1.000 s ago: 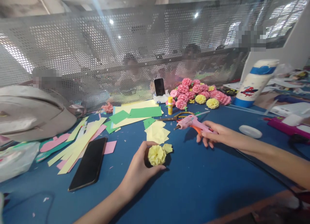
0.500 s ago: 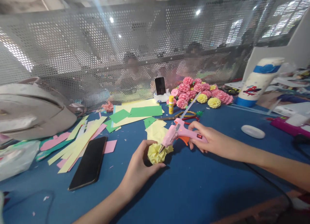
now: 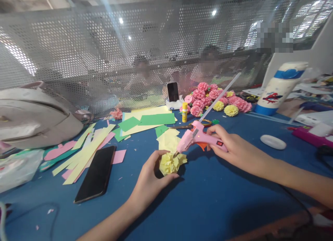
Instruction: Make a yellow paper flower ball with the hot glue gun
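Note:
My left hand point(image 3: 148, 176) is closed round a yellow paper flower point(image 3: 170, 162) and holds it against the blue table point(image 3: 208, 199). My right hand point(image 3: 234, 149) grips a pink hot glue gun point(image 3: 197, 138) by its handle. The gun's nozzle points down and left and touches the top of the flower. A clear glue stick point(image 3: 221, 95) juts from the back of the gun, up and to the right.
A black phone point(image 3: 95, 174) lies left of my left hand beside yellow, pink and green paper strips point(image 3: 85, 149). Paper sheets point(image 3: 148, 120), scissors point(image 3: 200, 123), a small glue bottle point(image 3: 184, 112), pink and yellow paper flowers point(image 3: 215, 100) and a white bottle point(image 3: 279, 88) stand farther back. A perforated screen point(image 3: 130, 60) closes the far edge.
My right hand lifted the glue gun off the table, swung it left and brought its nozzle onto the flower. My left hand kept the flower nearly still.

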Motion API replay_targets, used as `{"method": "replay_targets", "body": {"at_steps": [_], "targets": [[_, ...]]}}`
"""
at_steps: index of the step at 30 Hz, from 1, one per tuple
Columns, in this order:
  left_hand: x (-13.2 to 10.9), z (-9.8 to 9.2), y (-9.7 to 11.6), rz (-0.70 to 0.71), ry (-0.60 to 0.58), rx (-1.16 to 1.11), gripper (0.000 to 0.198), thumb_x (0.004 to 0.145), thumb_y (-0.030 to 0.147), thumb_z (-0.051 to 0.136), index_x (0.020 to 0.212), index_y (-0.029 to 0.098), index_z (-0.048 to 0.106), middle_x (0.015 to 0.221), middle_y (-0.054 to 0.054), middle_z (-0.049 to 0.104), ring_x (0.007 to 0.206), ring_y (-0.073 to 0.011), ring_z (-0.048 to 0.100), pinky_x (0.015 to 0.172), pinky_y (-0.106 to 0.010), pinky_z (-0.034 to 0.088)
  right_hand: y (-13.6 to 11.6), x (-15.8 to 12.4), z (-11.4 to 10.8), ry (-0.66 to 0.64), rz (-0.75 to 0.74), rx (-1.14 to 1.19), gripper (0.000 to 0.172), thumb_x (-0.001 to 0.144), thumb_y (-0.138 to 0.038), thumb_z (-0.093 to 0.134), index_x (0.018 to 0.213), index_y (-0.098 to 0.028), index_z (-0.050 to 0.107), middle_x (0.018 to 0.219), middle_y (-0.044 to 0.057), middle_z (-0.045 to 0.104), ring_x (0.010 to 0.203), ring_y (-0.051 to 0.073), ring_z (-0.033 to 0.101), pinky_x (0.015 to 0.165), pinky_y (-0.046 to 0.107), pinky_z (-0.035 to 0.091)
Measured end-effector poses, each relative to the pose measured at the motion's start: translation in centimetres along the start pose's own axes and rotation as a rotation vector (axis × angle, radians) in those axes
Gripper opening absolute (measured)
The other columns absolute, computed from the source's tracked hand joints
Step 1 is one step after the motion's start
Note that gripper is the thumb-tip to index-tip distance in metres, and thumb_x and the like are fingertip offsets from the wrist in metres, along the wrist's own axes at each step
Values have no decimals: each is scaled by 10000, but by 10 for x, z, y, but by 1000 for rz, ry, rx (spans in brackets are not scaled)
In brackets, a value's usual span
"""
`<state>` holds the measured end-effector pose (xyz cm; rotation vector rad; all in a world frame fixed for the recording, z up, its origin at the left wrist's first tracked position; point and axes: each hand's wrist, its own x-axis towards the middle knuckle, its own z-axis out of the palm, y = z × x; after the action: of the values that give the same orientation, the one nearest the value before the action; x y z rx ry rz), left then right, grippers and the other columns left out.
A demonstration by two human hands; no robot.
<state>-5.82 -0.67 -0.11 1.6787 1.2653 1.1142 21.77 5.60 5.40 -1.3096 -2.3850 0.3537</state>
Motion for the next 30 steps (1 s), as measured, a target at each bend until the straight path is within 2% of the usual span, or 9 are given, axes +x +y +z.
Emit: {"method": "replay_targets", "body": {"at_steps": [3,6,10,14,19,25,28,30], "targets": [[-1,0,0,-10,8,11,509,750,373,789,1157,217,525,1126,-74,660,1033,-251,644,910,-350,489,3,0,-5,25,-9,48,223,914,-304,437,1122,-238,393,995,60,698,810,226,690,681,295,475],[-1,0,2,-15,7,10,513,751,381,787,1160,217,524,1113,-71,659,1018,-248,642,901,-350,489,7,2,-9,14,19,158,228,892,-264,472,1107,-236,399,972,52,706,797,211,690,676,289,491],[-1,0,2,-17,13,0,501,761,357,779,1167,217,520,1104,-66,648,1019,-242,633,903,-345,486,13,7,-10,-82,25,443,235,885,-262,508,1077,-225,379,919,42,707,673,167,662,620,285,520],[0,1,1,-12,28,-27,485,769,315,764,1175,222,514,1109,-60,634,1029,-234,624,917,-341,485,17,10,-6,-196,18,659,259,914,-335,523,1060,-204,355,921,82,700,699,179,670,580,292,535],[-1,0,-1,22,49,-27,470,776,300,758,1171,228,514,1132,-62,614,1054,-235,610,938,-344,479,10,12,-2,-228,43,685,340,882,-321,583,1083,-204,336,838,45,690,625,151,652,545,268,524],[0,-1,-1,6,37,-89,467,777,280,758,1167,226,507,1135,-59,616,1065,-228,606,946,-341,470,-2,19,4,-276,74,698,384,837,-302,636,1078,-210,352,862,29,689,625,136,659,540,247,516],[0,-1,0,-12,38,-141,467,770,293,761,1153,215,504,1103,-56,621,1040,-222,608,922,-333,480,-4,20,7,-282,97,723,484,792,-288,678,1165,-206,380,910,39,697,667,156,681,526,241,496],[0,-2,1,-16,41,-163,464,770,301,758,1147,210,503,1084,-52,621,1025,-218,609,909,-328,484,-5,20,8,-285,111,730,577,771,-284,698,1253,-198,392,929,42,703,715,173,694,573,260,514]]}}
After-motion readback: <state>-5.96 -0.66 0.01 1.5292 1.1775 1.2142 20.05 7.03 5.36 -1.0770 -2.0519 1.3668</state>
